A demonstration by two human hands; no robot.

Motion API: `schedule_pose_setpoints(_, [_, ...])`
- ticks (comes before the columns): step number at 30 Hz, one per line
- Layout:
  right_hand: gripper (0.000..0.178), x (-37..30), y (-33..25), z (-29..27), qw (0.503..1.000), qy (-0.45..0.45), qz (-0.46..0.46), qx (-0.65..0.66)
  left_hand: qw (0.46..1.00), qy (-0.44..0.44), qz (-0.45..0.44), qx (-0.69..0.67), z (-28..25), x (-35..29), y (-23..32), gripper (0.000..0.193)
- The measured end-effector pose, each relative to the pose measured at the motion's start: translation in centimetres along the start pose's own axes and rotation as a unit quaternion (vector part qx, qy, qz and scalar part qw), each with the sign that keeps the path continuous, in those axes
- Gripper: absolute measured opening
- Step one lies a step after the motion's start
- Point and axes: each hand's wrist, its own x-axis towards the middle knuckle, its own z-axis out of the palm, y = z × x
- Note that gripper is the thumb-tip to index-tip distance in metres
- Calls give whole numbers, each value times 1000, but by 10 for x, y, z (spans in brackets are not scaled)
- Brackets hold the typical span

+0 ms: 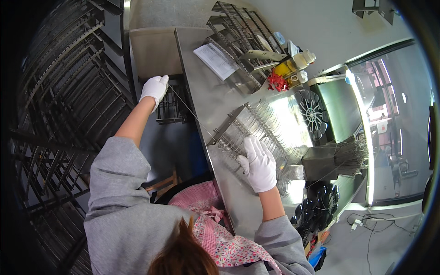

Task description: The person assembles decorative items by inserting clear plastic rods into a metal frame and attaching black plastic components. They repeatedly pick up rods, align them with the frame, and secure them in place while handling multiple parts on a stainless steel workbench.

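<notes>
My left hand (155,89), in a white glove, is closed on the end of a thin metal rod (189,110) beyond the table's left edge. The rod slants down to the near-left corner of a metal rack (232,120) on the table. Round clear discs like lenses (270,121) stand in close rows in that rack. My right hand (259,167), also white-gloved, lies over the rack's near part with its fingers stretched out. It covers some of the discs; whether it presses on them I cannot tell.
Tall metal racks (68,82) fill the left side. On the steel table (195,59) are a paper sheet (216,60), empty racks (243,32), a yellow bottle (286,67), a box of thin wires (319,163) and black round parts (316,204). A bright lamp (364,133) stands at right.
</notes>
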Motion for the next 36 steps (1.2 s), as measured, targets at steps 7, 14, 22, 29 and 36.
schedule_pose_setpoints(7, [63,-25,1,-20,996,-61,64,-22,992,-15,118,44,33,-77,25,44])
schedule_pose_setpoints(14, [74,-103,22,-39,996,33,67,-56,993,-46,95,55,28,-75,24,46])
schedule_pose_setpoints(22, [79,-122,57,-17,999,-37,22,1,977,-7,146,153,61,-117,32,49])
schedule_pose_setpoints(29, [69,-123,56,-21,998,-42,40,23,958,-58,193,205,54,-121,43,50])
schedule_pose_setpoints(36, [61,-134,63,-49,984,-87,156,3,944,-166,207,198,72,-179,82,35])
